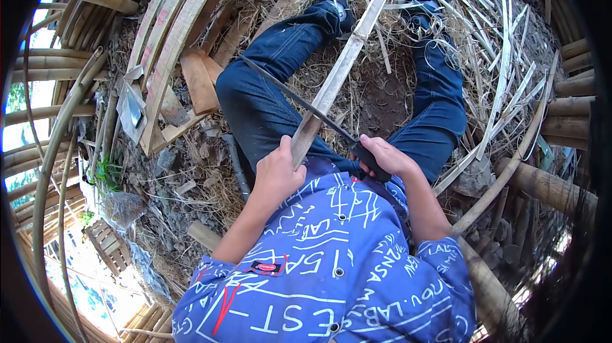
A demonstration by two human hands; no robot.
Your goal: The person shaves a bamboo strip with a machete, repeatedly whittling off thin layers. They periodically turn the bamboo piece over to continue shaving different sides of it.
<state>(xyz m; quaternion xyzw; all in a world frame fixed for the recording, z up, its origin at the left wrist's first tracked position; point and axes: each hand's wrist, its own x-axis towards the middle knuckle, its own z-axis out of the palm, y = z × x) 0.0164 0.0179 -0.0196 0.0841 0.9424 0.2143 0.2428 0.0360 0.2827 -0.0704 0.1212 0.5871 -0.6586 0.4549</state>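
Note:
My left hand (pixel 278 174) grips the near end of a long flat bamboo strip (pixel 344 65) that runs up and away between my legs. My right hand (pixel 382 157) is closed around the dark handle of a long knife (pixel 290 95). Its blade lies across the strip and over my left thigh, pointing up and to the left. I sit on the ground in blue jeans (pixel 268 88) and a blue printed shirt (pixel 331 260).
Dry bamboo shavings and thin split strips (pixel 503 75) cover the ground. Curved wide bamboo slats (pixel 169 43) and wood offcuts (pixel 199 81) lie at the left. Thick bamboo poles (pixel 548 187) lie at the right. A dark tool (pixel 237 167) rests beside my left thigh.

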